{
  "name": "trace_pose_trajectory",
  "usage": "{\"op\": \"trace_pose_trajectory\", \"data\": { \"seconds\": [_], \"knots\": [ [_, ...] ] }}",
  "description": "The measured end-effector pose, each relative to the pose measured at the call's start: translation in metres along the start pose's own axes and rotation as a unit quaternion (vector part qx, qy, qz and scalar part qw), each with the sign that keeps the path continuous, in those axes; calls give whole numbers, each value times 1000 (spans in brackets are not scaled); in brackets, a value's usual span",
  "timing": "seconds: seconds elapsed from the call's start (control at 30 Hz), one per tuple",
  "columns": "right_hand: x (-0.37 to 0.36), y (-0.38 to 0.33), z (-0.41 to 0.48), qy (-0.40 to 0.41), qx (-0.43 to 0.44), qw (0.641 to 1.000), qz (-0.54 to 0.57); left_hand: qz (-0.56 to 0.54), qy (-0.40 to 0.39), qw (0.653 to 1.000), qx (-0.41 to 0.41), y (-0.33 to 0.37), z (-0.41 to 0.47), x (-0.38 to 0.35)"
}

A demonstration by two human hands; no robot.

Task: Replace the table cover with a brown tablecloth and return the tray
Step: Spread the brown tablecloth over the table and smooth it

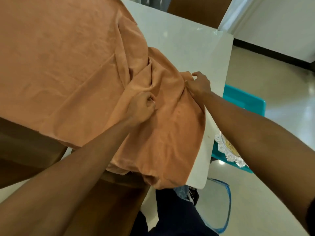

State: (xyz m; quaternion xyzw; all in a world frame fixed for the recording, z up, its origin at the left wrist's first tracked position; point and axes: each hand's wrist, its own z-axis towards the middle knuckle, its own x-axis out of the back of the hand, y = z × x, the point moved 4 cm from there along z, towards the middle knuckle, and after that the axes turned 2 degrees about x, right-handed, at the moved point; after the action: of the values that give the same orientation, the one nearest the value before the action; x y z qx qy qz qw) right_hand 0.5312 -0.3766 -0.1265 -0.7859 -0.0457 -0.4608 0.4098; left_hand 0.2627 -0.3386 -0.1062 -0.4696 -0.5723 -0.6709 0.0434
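Observation:
A brown tablecloth [59, 62] lies spread over the left part of the white table [184, 36], bunched into folds near the table's right front corner. My left hand [142, 106] grips a fold of the cloth in a fist. My right hand [198, 83] pinches the cloth's edge near the table's right side. Bare white tabletop shows beyond the cloth toward the far right corner. A silver tray [228, 150] with a scalloped rim rests on a teal chair [245, 97] to the right of the table, partly hidden by my right arm.
A brown chair back [196, 9] stands behind the table's far edge. A clear plastic cover with blue trim [219, 206] lies on the floor by my legs. Shiny tiled floor [272, 79] opens to the right, bounded by a white wall with dark skirting.

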Motion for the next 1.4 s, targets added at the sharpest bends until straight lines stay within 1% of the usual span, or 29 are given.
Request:
{"op": "trace_pose_trajectory", "data": {
  "seconds": [0.1, 0.2, 0.23, 0.27, 0.3, 0.37, 0.4, 0.43, 0.47, 0.5, 0.57, 0.6, 0.67, 0.73, 0.8, 0.83, 0.9, 1.0, 1.07, 1.13, 1.23, 1.4],
  "knots": [
    [-21, -8, 32, -44, -32, 995, 82, 15, 23, 999, -20, 7, 34, -10],
    [-35, -26, 53, -83, 34, 983, 160, 40, 51, 997, -50, 15, 58, -11],
    [-30, -28, 63, -73, 66, 983, 154, 52, 58, 995, -67, 21, 67, -11],
    [-15, -27, 77, -37, 88, 984, 148, 69, 68, 991, -89, 29, 80, -11],
    [2, -21, 91, 22, 98, 985, 142, 86, 80, 988, -104, 34, 89, -10],
    [47, 9, 119, 145, 51, 975, 162, 90, 102, 985, -106, 43, 105, -10],
    [70, 27, 133, 212, 24, 964, 162, 82, 107, 986, -100, 46, 111, -12],
    [93, 43, 141, 248, -1, 954, 167, 79, 101, 988, -88, 49, 118, -15],
    [109, 60, 146, 258, -32, 954, 150, 88, 86, 989, -79, 51, 123, -21],
    [114, 74, 147, 240, -68, 963, 100, 108, 68, 989, -74, 52, 125, -26],
    [110, 91, 142, 167, -136, 976, -40, 161, 28, 984, -67, 51, 134, -39],
    [102, 91, 136, 148, -138, 977, -69, 183, 10, 982, -52, 50, 138, -44],
    [82, 84, 125, 146, -76, 981, -106, 211, -24, 977, -22, 48, 142, -55],
    [59, 68, 116, 143, 33, 976, -160, 248, -63, 967, -18, 47, 141, -66],
    [34, 49, 113, 93, 115, 970, -191, 285, -95, 953, -24, 46, 141, -76],
    [21, 41, 113, 64, 133, 970, -191, 295, -97, 950, -28, 47, 141, -79],
    [7, 30, 118, 34, 141, 968, -203, 314, -93, 944, -32, 48, 145, -83],
    [4, 27, 127, 57, 175, 953, -239, 342, -107, 933, -31, 50, 155, -94],
    [8, 30, 135, 68, 195, 956, -208, 339, -119, 933, -30, 54, 164, -102],
    [12, 39, 146, 75, 186, 961, -189, 330, -133, 934, -33, 63, 174, -112],
    [30, 47, 171, 102, 168, 962, -191, 311, -152, 937, -43, 81, 195, -128],
    [73, 70, 228, 147, 145, 955, -212, 297, -174, 936, -72, 117, 264, -163]
  ]
}}
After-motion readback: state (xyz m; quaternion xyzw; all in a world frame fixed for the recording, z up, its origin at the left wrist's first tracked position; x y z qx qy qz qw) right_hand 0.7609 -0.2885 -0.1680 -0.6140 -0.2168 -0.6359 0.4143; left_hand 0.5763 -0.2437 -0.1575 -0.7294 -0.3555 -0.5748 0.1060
